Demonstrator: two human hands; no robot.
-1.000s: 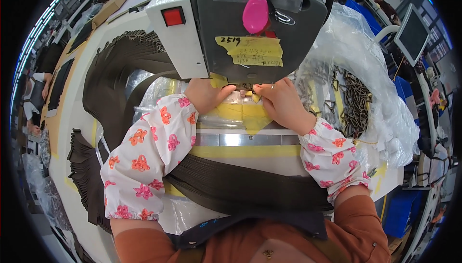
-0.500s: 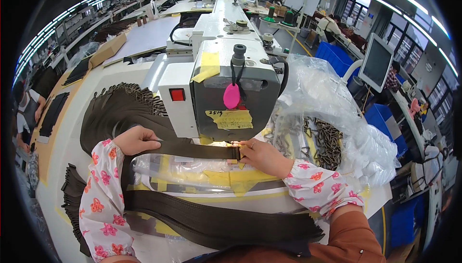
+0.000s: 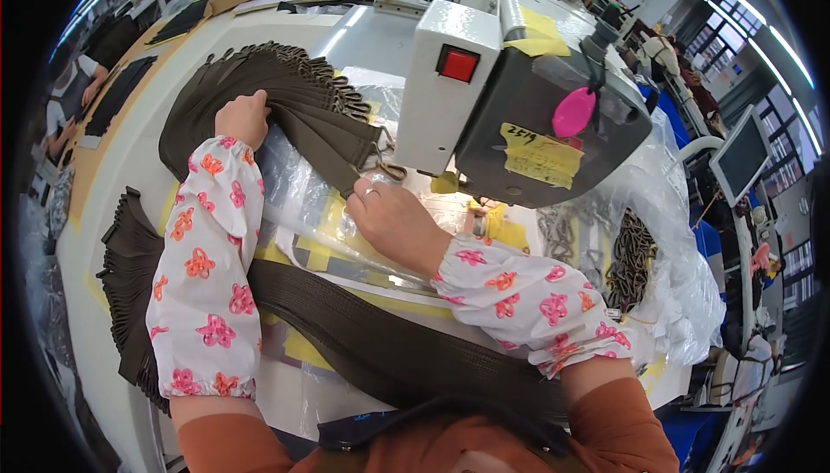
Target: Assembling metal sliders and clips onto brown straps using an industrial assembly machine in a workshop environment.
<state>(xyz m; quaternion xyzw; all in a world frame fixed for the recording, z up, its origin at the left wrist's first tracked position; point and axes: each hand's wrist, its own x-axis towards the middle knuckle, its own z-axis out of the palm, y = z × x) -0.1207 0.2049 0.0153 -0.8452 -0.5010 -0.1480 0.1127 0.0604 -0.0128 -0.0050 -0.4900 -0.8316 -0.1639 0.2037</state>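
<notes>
Dark strap (image 3: 322, 155) lay L of machine head (image 3: 545, 118), long axis diag upper-L to lower-R btwn hands. R hand (image 3: 399, 224) nearest lower end, grip pinched on it; L hand (image 3: 242, 120) curled at pile (image 3: 220, 101), hold unclear.

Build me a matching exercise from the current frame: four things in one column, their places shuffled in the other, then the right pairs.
Things:
1. Left hand
2. Red switch
3. Pink oval tag
4. Pile of metal buckles

Places:
A. Hanging in front of the machine's dark face
B. To the right of the machine, beside clear plastic
C. At the fan of dark straps
D. On the machine's white housing

Pairs: 1-C, 2-D, 3-A, 4-B
</notes>
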